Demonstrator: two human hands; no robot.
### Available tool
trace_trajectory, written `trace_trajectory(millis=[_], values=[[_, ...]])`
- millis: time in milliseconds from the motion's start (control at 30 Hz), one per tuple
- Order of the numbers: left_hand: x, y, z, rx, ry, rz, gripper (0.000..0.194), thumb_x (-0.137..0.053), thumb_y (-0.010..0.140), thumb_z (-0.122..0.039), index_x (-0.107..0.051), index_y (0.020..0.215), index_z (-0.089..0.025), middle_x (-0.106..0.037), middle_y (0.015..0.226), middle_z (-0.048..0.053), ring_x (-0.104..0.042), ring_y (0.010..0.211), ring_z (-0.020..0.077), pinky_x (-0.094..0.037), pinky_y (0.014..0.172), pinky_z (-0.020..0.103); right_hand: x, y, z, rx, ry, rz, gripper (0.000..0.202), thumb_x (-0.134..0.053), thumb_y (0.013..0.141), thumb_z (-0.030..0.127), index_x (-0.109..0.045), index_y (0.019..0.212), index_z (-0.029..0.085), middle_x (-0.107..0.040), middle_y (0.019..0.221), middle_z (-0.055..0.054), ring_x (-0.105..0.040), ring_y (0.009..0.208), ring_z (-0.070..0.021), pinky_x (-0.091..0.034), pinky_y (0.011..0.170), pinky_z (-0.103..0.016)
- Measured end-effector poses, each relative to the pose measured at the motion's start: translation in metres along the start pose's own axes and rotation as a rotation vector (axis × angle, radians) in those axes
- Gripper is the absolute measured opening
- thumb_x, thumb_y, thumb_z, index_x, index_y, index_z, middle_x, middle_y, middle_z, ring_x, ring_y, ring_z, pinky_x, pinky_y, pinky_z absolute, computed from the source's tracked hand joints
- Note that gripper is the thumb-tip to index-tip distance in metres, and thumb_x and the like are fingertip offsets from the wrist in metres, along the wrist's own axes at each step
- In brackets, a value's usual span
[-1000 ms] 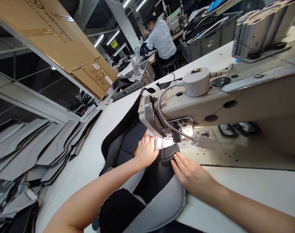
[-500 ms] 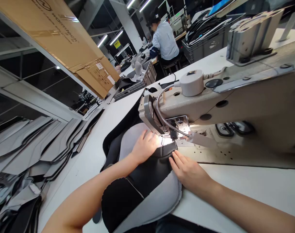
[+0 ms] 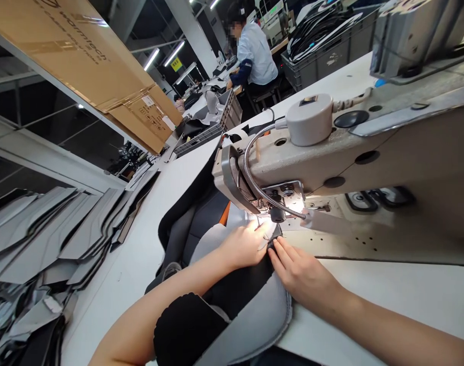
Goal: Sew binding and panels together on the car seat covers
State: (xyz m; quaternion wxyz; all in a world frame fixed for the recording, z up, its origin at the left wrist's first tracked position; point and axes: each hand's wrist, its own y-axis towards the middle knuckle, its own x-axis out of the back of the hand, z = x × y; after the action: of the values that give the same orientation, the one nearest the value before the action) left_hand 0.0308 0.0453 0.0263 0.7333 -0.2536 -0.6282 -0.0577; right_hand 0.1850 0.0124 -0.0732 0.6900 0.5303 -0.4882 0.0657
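Fabric (image 3: 247, 320), beneath left grip (image 3: 245, 246), right grip (image 3: 298, 269) at its edge

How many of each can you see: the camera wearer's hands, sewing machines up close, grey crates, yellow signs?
Wearer's hands, left hand and right hand: 2
Sewing machine up close: 1
Grey crates: 2
Yellow sign: 1
Total: 6

Bright glare beneath the sewing machine (image 3: 350, 173), dimness beyond, distortion toward the edges
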Motion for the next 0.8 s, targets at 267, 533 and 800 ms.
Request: trace_trajectory(millis=[267,533,800], values=[[0.006,0.017,-0.011,-0.100,-0.129,0.024,0.024,-0.037,0.087,-0.012,-0.059,0.096,-0.012,-0.064,0.095,0.008,-0.061,0.085,0.0185,-0.051,0.079,0.028,-0.004,0.003,-0.002,-0.011,-0.015,0.024,0.039,-0.043,0.074,0.007,-0.061,0.107,-0.004,-0.061,0.112,-0.026,-0.059,0.104,-0.0315,-0.051,0.083,-0.039],[-0.014,0.019,-0.014,-0.015,-0.094,-0.061,0.035,-0.037,0.085,-0.011,-0.054,0.116,-0.012,-0.057,0.119,0.012,-0.060,0.098,0.0199,-0.050,0.089,0.031,-0.010,0.007,-0.009,-0.017,-0.018,-0.004,0.037,-0.047,0.069,0.006,-0.064,0.101,-0.003,-0.063,0.108,-0.025,-0.060,0.101,-0.0304,-0.051,0.084,-0.038],[-0.006,-0.016,-0.020,0.040,0.266,-0.177,0.048,-0.043,0.081,-0.012,-0.045,0.129,-0.011,-0.048,0.130,0.016,-0.046,0.115,0.0302,-0.042,0.091,0.044,-0.010,0.003,-0.013,-0.035,0.042,-0.023,0.037,-0.048,0.072,0.004,-0.064,0.105,0.003,-0.063,0.111,-0.019,-0.058,0.105,-0.0261,-0.048,0.088,-0.034]])
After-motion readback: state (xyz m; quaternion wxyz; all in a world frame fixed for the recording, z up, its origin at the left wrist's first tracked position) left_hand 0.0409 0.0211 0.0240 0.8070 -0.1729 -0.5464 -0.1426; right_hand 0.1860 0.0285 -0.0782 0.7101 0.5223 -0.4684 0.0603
